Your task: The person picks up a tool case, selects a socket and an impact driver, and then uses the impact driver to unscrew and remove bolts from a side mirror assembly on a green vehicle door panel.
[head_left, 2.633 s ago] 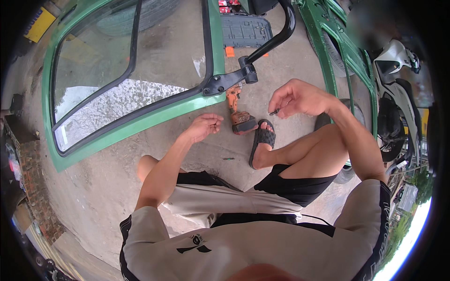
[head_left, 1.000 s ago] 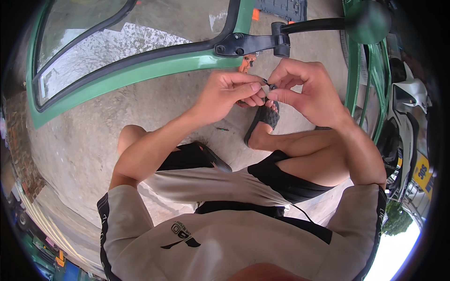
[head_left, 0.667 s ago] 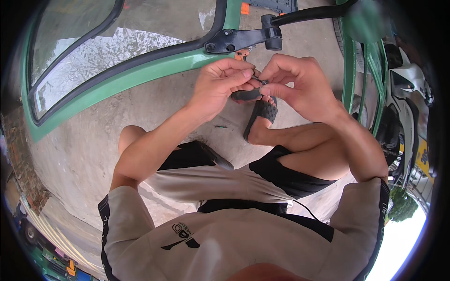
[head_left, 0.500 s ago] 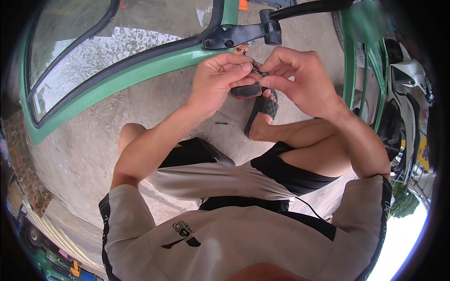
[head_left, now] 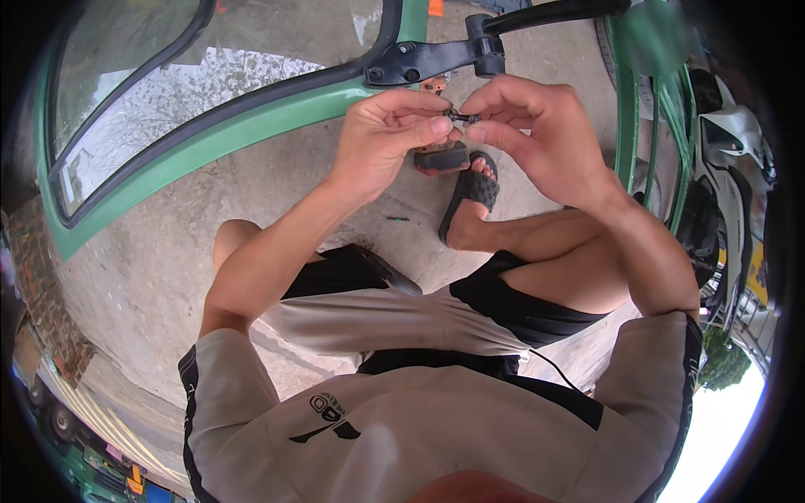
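A small dark bolt (head_left: 464, 118) lies roughly level between my two hands, with what look like rings or a nut on it. Its left end is pinched by the thumb and fingertips of my left hand (head_left: 387, 138). The thumb and forefinger of my right hand (head_left: 543, 134) close on its other end. Fingertips hide part of the bolt at both sides. On the floor beyond and beneath the hands rests an orange-red and black cordless power tool (head_left: 443, 159), partly covered by my fingers.
A green-framed glass door (head_left: 226, 147) with a black hinge bracket (head_left: 423, 64) stands at the upper left. Green uprights (head_left: 626, 126) rise at the right, near a white motorbike (head_left: 734, 134). A thin dark piece (head_left: 397, 219) lies on the concrete. My sandalled foot (head_left: 474, 197) is close to the tool.
My hands have shifted slightly up and drawn a little apart, so more of the bolt shows. It now lies more level. Both hands keep their pinch.
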`<state>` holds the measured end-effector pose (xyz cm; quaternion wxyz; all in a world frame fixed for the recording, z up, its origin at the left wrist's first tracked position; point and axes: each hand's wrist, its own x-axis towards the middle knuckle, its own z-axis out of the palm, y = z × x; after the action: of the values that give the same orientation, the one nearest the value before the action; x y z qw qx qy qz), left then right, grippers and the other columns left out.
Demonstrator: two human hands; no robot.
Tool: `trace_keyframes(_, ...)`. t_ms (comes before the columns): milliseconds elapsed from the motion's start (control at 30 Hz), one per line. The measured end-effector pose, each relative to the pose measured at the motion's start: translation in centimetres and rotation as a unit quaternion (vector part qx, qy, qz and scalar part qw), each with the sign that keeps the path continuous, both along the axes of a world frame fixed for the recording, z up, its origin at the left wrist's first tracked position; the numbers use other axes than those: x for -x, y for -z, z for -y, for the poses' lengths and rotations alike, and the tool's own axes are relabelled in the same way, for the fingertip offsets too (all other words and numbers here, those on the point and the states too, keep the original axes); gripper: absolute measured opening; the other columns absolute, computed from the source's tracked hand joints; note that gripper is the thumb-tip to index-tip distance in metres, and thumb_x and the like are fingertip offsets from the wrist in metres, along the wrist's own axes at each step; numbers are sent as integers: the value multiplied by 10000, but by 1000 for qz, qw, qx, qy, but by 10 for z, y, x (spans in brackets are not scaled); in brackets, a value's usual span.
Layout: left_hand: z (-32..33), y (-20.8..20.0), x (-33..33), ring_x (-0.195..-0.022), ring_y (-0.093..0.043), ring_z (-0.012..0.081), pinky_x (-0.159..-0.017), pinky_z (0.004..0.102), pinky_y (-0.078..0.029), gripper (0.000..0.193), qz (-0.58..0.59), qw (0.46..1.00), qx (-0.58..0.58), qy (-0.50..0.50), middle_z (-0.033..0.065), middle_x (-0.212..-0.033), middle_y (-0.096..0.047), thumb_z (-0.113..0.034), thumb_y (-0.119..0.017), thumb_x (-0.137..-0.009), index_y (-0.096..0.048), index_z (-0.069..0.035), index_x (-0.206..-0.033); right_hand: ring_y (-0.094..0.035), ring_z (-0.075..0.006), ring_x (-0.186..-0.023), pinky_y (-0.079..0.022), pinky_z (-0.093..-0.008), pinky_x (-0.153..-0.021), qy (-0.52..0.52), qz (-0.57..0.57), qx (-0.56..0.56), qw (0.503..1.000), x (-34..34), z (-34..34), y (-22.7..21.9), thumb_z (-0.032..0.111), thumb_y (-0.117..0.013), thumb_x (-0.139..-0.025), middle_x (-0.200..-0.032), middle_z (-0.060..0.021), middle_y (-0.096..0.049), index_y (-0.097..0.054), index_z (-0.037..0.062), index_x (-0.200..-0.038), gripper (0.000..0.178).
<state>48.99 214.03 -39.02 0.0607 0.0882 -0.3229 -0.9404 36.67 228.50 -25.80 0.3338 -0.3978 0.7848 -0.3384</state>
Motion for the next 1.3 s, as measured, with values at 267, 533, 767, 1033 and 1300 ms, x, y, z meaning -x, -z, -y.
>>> trace_keyframes(267,-2,-14,-5,-915,-734,217,-806,320,-606,202,-12,988,138,-73,152,-1016,-730,50,-736,-873,-698,46,-1071,-694,-94,-793,-561,-245,-671,108,112,0,988,1,-2,5,24,-687,-928,-861,-70,-734,-662,6,-994,72)
trace_keyframes(533,-5,-17,-9,-969,-702,175,-861,302,-607,193,-46,978,169,-114,144,-1067,-702,86,-727,-868,-688,84,-1057,-680,-90,-784,-564,-249,-705,123,145,36,981,-6,0,2,72,-688,-949,-858,-67,-717,-663,-20,-964,97)
trace_keyframes(767,-1,-19,-14,-987,-704,189,-869,309,-613,197,-30,980,153,-122,173,-1108,-698,95,-725,-864,-684,91,-1056,-667,-95,-711,-569,-264,-645,127,92,29,987,-16,4,10,88,-681,-958,-847,-68,-719,-668,-37,-1001,133)
trace_keyframes(1033,-5,-20,-13,-916,-732,245,-806,324,-608,159,-67,963,211,-154,176,-1066,-700,74,-708,-888,-671,69,-1042,-655,-125,-631,-563,-294,-606,84,-8,6,996,-17,7,8,196,-616,-1010,-706,-87,-671,-656,-37,-977,239)
trace_keyframes(1300,3,-26,-20,-931,-700,211,-847,372,-579,270,-33,960,236,-143,156,-1037,-714,-126,-760,-892,-625,35,-1062,-623,-230,-465,-499,-363,-477,42,-90,48,994,-15,21,14,325,-428,-1074,-557,-95,-630,-616,-17,-773,492)
